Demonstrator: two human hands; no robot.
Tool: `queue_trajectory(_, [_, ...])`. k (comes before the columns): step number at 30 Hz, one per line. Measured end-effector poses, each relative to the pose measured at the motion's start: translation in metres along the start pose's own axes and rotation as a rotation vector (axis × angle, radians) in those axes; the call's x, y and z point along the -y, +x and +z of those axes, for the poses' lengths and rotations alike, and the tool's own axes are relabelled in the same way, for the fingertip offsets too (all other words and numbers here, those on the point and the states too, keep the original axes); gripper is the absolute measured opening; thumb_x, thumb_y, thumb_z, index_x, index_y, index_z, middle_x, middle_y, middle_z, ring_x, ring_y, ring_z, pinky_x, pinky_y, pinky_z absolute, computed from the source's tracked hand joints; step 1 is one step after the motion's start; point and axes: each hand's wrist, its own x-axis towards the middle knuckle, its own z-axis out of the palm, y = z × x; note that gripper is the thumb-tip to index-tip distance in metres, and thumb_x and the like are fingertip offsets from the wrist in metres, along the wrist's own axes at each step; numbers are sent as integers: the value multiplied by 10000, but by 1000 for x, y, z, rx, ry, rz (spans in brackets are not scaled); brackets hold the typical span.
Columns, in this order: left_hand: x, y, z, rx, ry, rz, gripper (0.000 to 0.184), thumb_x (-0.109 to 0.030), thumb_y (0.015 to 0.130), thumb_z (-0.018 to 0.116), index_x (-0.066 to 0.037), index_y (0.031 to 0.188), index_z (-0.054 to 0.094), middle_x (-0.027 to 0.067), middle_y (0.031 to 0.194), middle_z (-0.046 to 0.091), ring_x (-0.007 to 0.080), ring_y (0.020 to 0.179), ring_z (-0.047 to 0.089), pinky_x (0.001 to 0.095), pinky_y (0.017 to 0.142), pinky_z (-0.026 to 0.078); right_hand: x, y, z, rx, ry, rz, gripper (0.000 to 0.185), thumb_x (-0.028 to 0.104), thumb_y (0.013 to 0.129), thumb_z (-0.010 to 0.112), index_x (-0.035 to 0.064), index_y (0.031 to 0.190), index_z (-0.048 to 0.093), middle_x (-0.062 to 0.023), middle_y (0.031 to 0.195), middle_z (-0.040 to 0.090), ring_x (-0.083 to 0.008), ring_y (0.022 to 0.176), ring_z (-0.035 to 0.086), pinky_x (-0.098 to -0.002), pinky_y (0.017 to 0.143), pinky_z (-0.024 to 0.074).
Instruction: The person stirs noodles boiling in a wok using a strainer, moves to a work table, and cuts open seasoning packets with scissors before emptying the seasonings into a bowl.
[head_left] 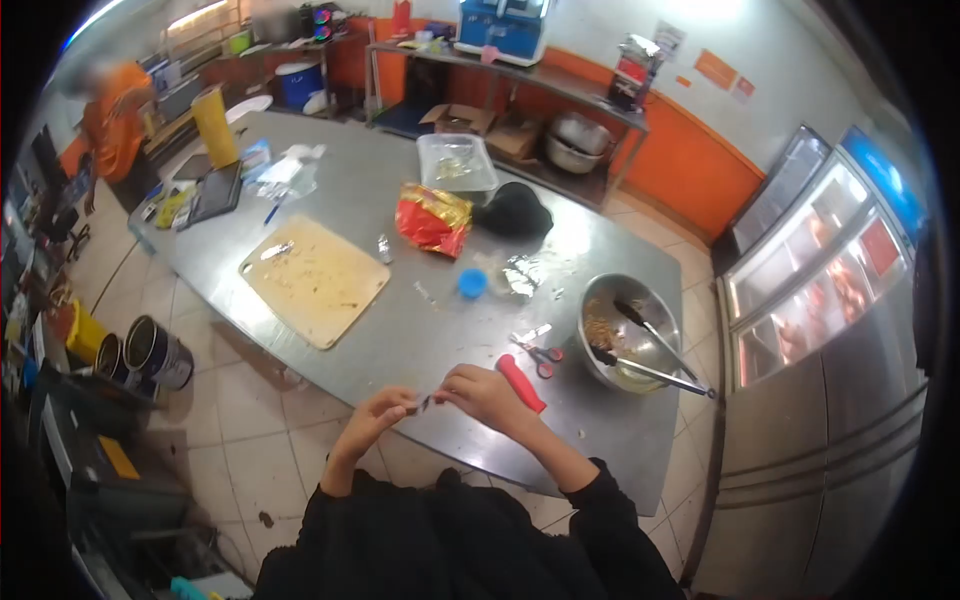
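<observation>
Over the table's front edge, my left hand [388, 412] and my right hand [480, 393] meet with their fingertips pinched. Between them is a tiny dark, shiny piece [425, 403], too small to name. Just right of my right hand lies a long red object [520, 383], its kind unclear. Beyond that are scissors [543, 356] with red and dark handles. A steel bowl [655, 292] to the right holds shredded food and two pairs of tongs [665, 374]. Ahead of my hands stands a blue cap or lid [472, 283].
On the steel table [400, 320] lie a cutting board [320, 285] with scraps, a red-and-gold bag [433, 220], a black cloth-like item [515, 212] and a clear tray [457, 163]. A person in orange [118, 120] stands far left. A lit display fridge [820, 280] is at right.
</observation>
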Motion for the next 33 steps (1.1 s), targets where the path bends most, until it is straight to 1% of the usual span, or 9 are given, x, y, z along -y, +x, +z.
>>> queue_trajectory(3, [15, 0, 1, 258, -900, -344, 437, -378, 815, 445, -35, 1085, 432, 157, 1163, 409, 283, 1077, 409, 372, 879, 364, 1, 1, 9, -7, 181, 18, 91, 70, 705, 573, 13, 771, 546, -99, 759, 529, -251, 694, 543, -310, 598, 440])
queue_trajectory(7, [32, -3, 14, 363, -573, -627, 431, -376, 821, 436, -57, 1110, 411, 135, 1121, 440, 277, 1027, 448, 364, 867, 368, -6, -9, 18, 107, 275, 34, 104, 72, 700, 578, 9, 776, 544, -96, 759, 529, -249, 698, 543, -308, 601, 442])
queue_trajectory(10, [39, -5, 19, 305, -706, -578, 407, -224, 797, 523, -68, 1142, 377, 14, 925, 496, 97, 858, 507, 245, 770, 418, -21, -16, 14, 147, 239, -4, 109, 90, 695, 590, 13, 762, 550, -97, 755, 536, -249, 693, 543, -298, 592, 443])
queue_trajectory(14, [56, -4, 16, 190, -757, -533, 418, -174, 798, 516, -101, 1175, 351, 42, 1032, 494, 106, 906, 502, 278, 806, 418, -69, -39, 8, 24, 52, 418, 168, 71, 703, 565, 32, 866, 563, -119, 795, 557, -243, 756, 553, -299, 649, 451])
queue_trajectory(18, [33, 5, 2, -133, -854, -277, 369, -83, 785, 516, -104, 1127, 378, 25, 982, 506, 125, 882, 523, 285, 796, 439, -142, -87, -4, -69, -513, 767, 341, 72, 686, 537, 36, 1023, 499, -166, 948, 523, -338, 832, 520, -376, 726, 424])
queue_trajectory(27, [-1, 28, -12, -352, -695, 31, 392, -23, 790, 464, -124, 1148, 341, 37, 957, 494, 159, 865, 525, 330, 796, 438, -185, -101, -9, -27, -486, 777, 321, 54, 652, 559, 8, 969, 537, -183, 929, 517, -314, 768, 536, -371, 685, 431])
queue_trajectory(30, [-14, 43, -13, -318, -718, 65, 410, -9, 784, 457, -112, 1155, 317, 39, 961, 478, 162, 857, 520, 334, 788, 440, -189, -106, -13, -146, -62, 967, 330, 41, 662, 588, 10, 978, 499, -156, 832, 541, -241, 685, 557, -322, 622, 451])
queue_trajectory(32, [-12, 54, -9, -379, -738, 89, 420, -23, 781, 467, -111, 1159, 306, 36, 958, 472, 153, 856, 514, 321, 792, 431, -158, -92, -16, -383, 888, 1084, 344, 31, 703, 567, 33, 1027, 451, -100, 816, 532, -158, 660, 547, -258, 585, 453])
queue_trajectory(33, [-12, 57, -1, -376, -758, 68, 420, -23, 781, 467, -111, 1159, 306, 36, 958, 472, 153, 856, 514, 321, 792, 431, -132, -76, -19, -348, 822, 996, 356, 19, 719, 545, 44, 1052, 424, -84, 815, 524, -150, 678, 548, -246, 590, 455])
